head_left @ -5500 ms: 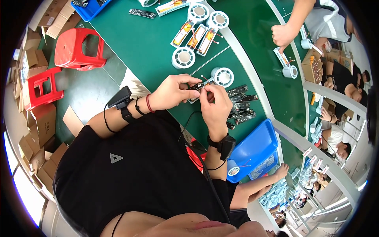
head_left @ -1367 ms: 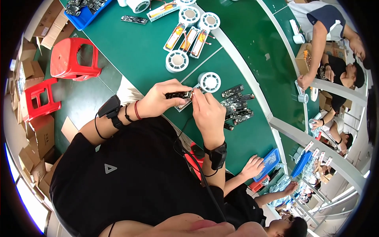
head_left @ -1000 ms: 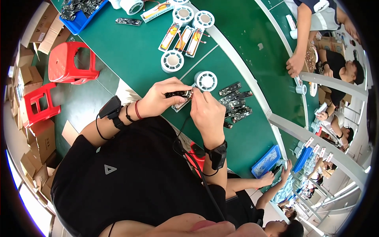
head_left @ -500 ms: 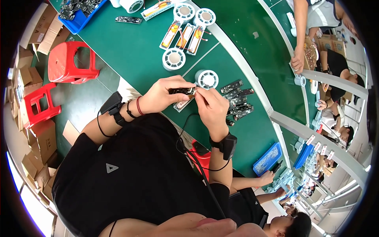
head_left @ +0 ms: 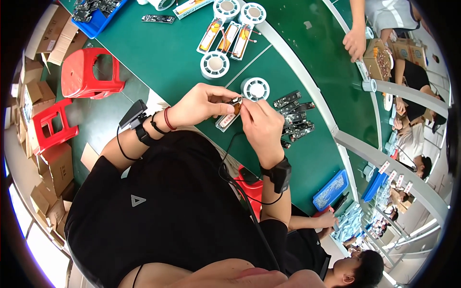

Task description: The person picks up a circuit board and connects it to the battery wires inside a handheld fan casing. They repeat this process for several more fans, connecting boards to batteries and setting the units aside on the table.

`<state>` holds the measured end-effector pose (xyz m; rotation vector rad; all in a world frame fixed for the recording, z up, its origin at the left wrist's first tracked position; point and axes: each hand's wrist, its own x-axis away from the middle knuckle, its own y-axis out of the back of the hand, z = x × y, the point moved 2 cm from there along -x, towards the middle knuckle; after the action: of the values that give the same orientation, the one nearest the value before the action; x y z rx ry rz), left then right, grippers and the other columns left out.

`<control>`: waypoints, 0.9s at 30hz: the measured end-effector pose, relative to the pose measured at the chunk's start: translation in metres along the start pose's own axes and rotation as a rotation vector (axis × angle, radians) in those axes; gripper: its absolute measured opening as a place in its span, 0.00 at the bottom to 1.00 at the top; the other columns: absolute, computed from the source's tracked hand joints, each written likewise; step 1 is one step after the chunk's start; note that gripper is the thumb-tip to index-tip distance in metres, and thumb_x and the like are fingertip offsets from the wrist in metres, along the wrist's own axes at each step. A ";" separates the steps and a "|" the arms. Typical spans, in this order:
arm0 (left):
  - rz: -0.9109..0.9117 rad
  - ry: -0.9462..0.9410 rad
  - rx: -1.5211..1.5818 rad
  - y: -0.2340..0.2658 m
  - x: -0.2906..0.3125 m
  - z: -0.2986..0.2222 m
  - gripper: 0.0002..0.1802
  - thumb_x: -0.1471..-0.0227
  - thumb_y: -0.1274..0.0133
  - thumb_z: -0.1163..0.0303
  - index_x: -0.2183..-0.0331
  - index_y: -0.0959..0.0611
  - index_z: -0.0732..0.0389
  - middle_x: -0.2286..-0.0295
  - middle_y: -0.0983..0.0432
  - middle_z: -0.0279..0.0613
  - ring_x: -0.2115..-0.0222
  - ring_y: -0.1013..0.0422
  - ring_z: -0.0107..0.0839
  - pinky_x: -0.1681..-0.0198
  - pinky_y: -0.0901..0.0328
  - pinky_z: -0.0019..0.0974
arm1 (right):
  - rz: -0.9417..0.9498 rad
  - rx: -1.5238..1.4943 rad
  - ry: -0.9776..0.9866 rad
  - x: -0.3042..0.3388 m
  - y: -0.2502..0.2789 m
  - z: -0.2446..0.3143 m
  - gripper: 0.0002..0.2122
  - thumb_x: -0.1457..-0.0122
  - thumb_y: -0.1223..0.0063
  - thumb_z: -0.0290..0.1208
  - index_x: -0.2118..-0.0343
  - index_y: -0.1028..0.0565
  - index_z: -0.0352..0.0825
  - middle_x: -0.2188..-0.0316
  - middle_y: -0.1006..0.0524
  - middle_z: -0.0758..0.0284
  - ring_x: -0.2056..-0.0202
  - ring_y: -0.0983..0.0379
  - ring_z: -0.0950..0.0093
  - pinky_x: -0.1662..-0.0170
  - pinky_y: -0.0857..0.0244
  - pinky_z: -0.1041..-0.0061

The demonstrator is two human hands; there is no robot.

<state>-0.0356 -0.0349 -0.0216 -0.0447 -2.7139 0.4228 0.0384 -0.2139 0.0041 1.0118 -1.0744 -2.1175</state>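
Observation:
Between the fingers of my left hand (head_left: 207, 102) is a small dark circuit board (head_left: 235, 101), held above the table. My right hand (head_left: 262, 126) pinches at the board's right end; what its fingertips grip is too small to tell. Beneath both hands lies a white fan handle (head_left: 226, 122) with its inside exposed, partly covered by my fingers. A round white fan head (head_left: 255, 90) sits just beyond my right fingertips. To the right of that hand, several black circuit boards (head_left: 297, 115) lie in a loose heap.
Farther up the green table (head_left: 158, 62) are several fans with exposed orange-and-white handles (head_left: 209, 37), a single board (head_left: 158, 19) and a blue bin (head_left: 97, 26) of boards. A blue tray (head_left: 330, 189) stands near a co-worker's hand (head_left: 328, 220). Red stools (head_left: 79, 72) stand at left.
The circuit board in my left hand has turned, so less of its face shows. My right hand stays at its end. Across the table, a co-worker's hand has shifted.

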 end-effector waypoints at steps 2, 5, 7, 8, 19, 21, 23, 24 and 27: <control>0.015 0.082 0.017 0.003 -0.001 0.000 0.18 0.40 0.40 0.76 0.48 0.17 0.65 0.70 0.23 0.30 0.77 0.36 0.15 0.76 0.42 0.23 | -0.038 -0.178 -0.026 -0.002 -0.005 -0.009 0.09 0.47 0.35 0.20 0.62 0.19 0.34 0.76 0.25 0.67 0.78 0.27 0.69 0.76 0.33 0.71; 0.044 0.138 0.160 0.008 -0.005 0.011 0.18 0.41 0.40 0.76 0.49 0.16 0.66 0.73 0.23 0.30 0.80 0.39 0.14 0.80 0.49 0.23 | -0.016 -0.245 -0.041 -0.002 -0.001 -0.011 0.10 0.47 0.35 0.20 0.62 0.19 0.35 0.77 0.26 0.67 0.78 0.27 0.68 0.76 0.32 0.70; 0.075 0.149 0.152 0.013 -0.008 0.012 0.17 0.41 0.40 0.76 0.50 0.16 0.66 0.73 0.23 0.30 0.80 0.40 0.13 0.80 0.49 0.23 | 0.069 -0.196 -0.045 -0.003 0.002 -0.010 0.09 0.47 0.35 0.20 0.62 0.18 0.35 0.77 0.26 0.67 0.78 0.26 0.68 0.75 0.32 0.69; 0.108 0.159 0.145 0.014 -0.009 0.012 0.17 0.41 0.39 0.76 0.50 0.16 0.67 0.73 0.23 0.30 0.80 0.41 0.13 0.80 0.50 0.23 | 0.069 -0.197 -0.047 -0.003 0.004 -0.011 0.09 0.47 0.35 0.20 0.62 0.18 0.35 0.77 0.26 0.67 0.78 0.26 0.68 0.75 0.32 0.69; 0.058 -0.225 -0.067 0.001 -0.008 0.024 0.17 0.44 0.38 0.81 0.52 0.16 0.67 0.66 0.24 0.32 0.66 0.29 0.19 0.65 0.34 0.26 | 0.034 -0.422 -0.253 0.010 0.006 -0.008 0.14 0.43 0.37 0.19 0.53 0.18 0.33 0.68 0.21 0.64 0.69 0.22 0.76 0.67 0.29 0.79; 0.020 -0.269 0.080 -0.007 -0.007 0.026 0.17 0.45 0.36 0.79 0.52 0.15 0.66 0.65 0.24 0.32 0.61 0.26 0.21 0.60 0.30 0.27 | 0.042 -0.576 -0.364 0.016 0.002 -0.009 0.13 0.42 0.38 0.18 0.53 0.18 0.32 0.67 0.21 0.64 0.68 0.22 0.77 0.66 0.28 0.80; 0.033 -0.247 0.110 -0.008 -0.009 0.025 0.18 0.45 0.37 0.80 0.51 0.16 0.67 0.63 0.24 0.33 0.61 0.26 0.22 0.59 0.30 0.28 | 0.056 -0.892 -0.586 0.023 -0.002 -0.012 0.12 0.41 0.38 0.18 0.54 0.18 0.29 0.66 0.20 0.65 0.66 0.22 0.79 0.64 0.28 0.81; 0.044 -0.224 0.136 -0.007 -0.010 0.024 0.18 0.45 0.38 0.82 0.51 0.17 0.68 0.61 0.25 0.34 0.60 0.26 0.23 0.58 0.30 0.29 | 0.055 -0.891 -0.585 0.024 -0.003 -0.011 0.12 0.41 0.38 0.18 0.54 0.18 0.29 0.66 0.20 0.65 0.66 0.22 0.79 0.64 0.28 0.81; 0.033 -0.188 0.164 -0.012 -0.011 0.029 0.18 0.44 0.40 0.83 0.50 0.18 0.68 0.60 0.25 0.35 0.61 0.26 0.23 0.59 0.30 0.29 | 0.028 -0.874 -0.614 0.026 -0.007 -0.011 0.08 0.40 0.39 0.18 0.57 0.19 0.27 0.65 0.20 0.67 0.66 0.23 0.81 0.65 0.28 0.81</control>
<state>-0.0360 -0.0553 -0.0480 -0.0055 -2.8538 0.6895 0.0316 -0.2341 -0.0155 -0.0719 -0.2719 -2.5408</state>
